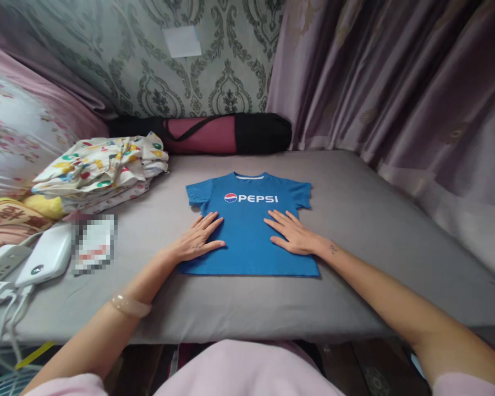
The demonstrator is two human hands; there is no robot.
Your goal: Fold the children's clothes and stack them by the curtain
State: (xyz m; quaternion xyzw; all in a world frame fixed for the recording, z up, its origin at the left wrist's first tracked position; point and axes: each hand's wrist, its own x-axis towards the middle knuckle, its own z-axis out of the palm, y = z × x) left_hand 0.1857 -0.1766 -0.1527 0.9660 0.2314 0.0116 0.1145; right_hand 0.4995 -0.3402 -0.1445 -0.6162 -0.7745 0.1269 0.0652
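Observation:
A blue T-shirt (247, 242) with a white PEPSI print and a round logo lies spread flat on the grey sheet (247, 308), its collar pointing away from me. My left hand (200, 237) rests palm down on the shirt's left side, fingers apart. On the right side of the shirt lies my right hand (289, 232), also palm down with its fingers spread. Neither hand grips the cloth. Both short sleeves are laid out to the sides, above my hands.
At the left sits a pile of folded patterned clothes (103, 165). Nearer are a white power bank (47, 256), a power strip (4, 263) with cables and a blurred packet (94, 245). A black and maroon long bag (214, 135) lies along the wall. Curtains (396, 82) hang at right.

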